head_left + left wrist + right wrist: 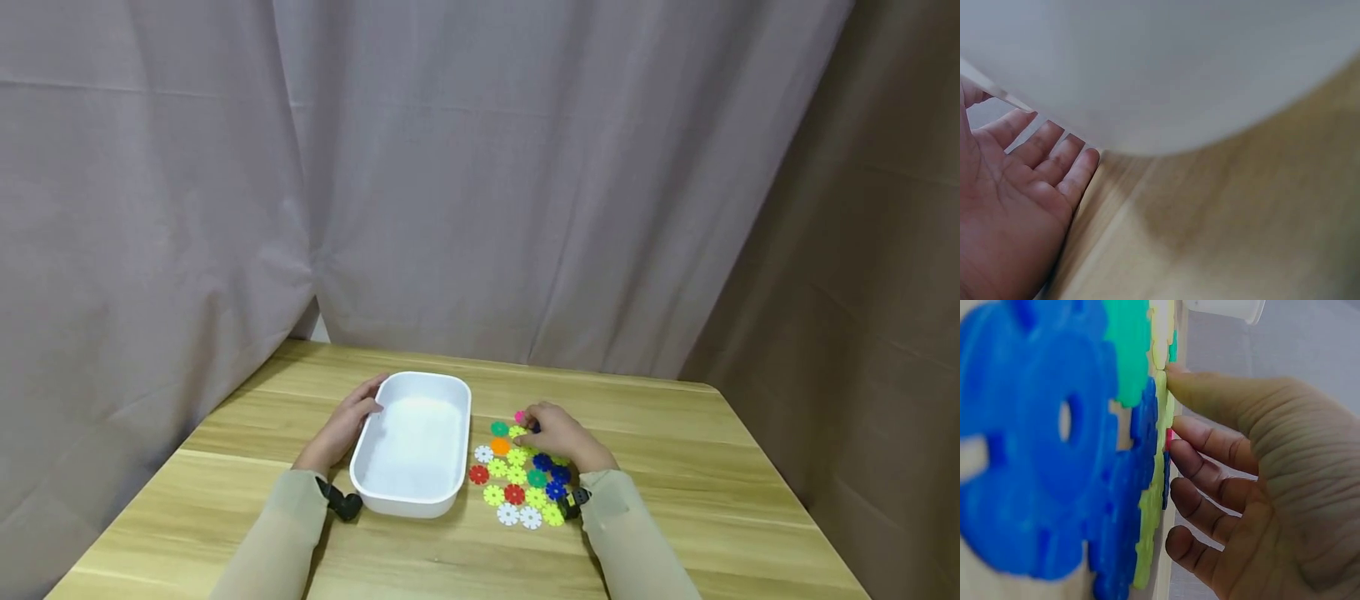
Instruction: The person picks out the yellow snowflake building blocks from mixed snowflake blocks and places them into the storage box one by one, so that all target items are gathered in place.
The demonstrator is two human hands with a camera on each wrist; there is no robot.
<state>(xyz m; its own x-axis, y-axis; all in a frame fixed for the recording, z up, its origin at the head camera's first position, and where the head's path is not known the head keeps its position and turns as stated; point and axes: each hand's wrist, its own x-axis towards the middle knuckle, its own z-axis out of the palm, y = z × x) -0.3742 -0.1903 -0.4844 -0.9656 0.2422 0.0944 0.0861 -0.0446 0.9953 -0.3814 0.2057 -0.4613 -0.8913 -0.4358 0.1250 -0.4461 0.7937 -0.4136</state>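
A white plastic tray (412,506) stands on the table with its inside bare. My left hand (347,425) holds its left side, thumb over the rim and fingers along the outer wall (1160,75). To the right of the tray lie several notched flower-shaped plastic discs in yellow, blue, white, red, green, orange (500,447) and pink (520,416). Over their far end is my right hand (558,433), hiding some of them. In the right wrist view, its thumb and fingertips are apart at the edge of a yellow disc (1160,394); a blue disc (1029,425) looms close.
The wooden table (675,450) carries the tray and discs. Grey curtains (450,208) hang behind it and along both sides. A black wrist camera (344,505) sits close to the tray's near left corner.
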